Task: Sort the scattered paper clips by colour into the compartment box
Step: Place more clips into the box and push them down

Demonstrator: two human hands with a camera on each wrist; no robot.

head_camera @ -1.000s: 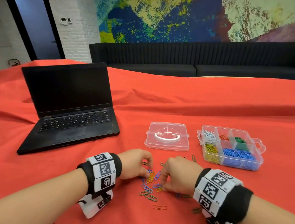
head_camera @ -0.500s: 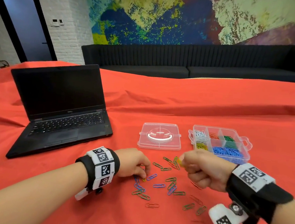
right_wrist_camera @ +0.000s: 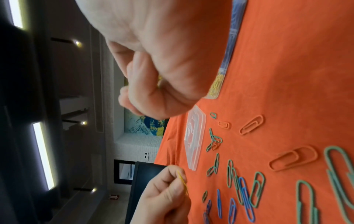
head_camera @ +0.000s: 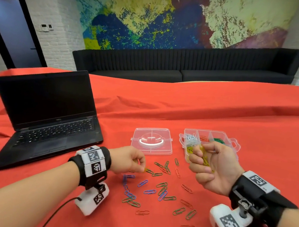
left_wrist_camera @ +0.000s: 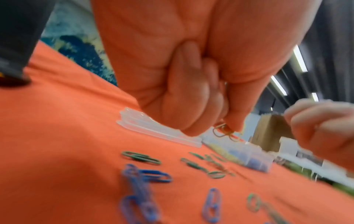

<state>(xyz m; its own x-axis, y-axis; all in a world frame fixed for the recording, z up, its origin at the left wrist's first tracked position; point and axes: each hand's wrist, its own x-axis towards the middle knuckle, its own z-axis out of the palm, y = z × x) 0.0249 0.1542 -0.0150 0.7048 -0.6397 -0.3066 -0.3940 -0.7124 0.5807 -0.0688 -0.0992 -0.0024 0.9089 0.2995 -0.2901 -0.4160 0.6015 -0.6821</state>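
Observation:
Blue, green and red paper clips (head_camera: 158, 192) lie scattered on the red cloth. A clear compartment box (head_camera: 233, 140) stands behind them, with white, red, green, yellow and blue clips in separate sections. My right hand (head_camera: 204, 156) is raised in front of the box, palm up, fingers curled round a bunch of yellow clips (head_camera: 204, 154). My left hand (head_camera: 140, 165) hovers low over the scatter and pinches a yellow clip (left_wrist_camera: 224, 131) between thumb and fingertips; the same yellow clip (right_wrist_camera: 182, 181) shows in the right wrist view.
The box's clear lid (head_camera: 151, 140) lies flat left of the box. An open black laptop (head_camera: 48, 119) stands at the left. A black sofa (head_camera: 185, 69) runs behind the red-covered table (head_camera: 217, 110).
My right hand rose from the scatter with yellow clips, turned palm up and came in front of the box. My left hand shifted right and lifted a yellow clip.

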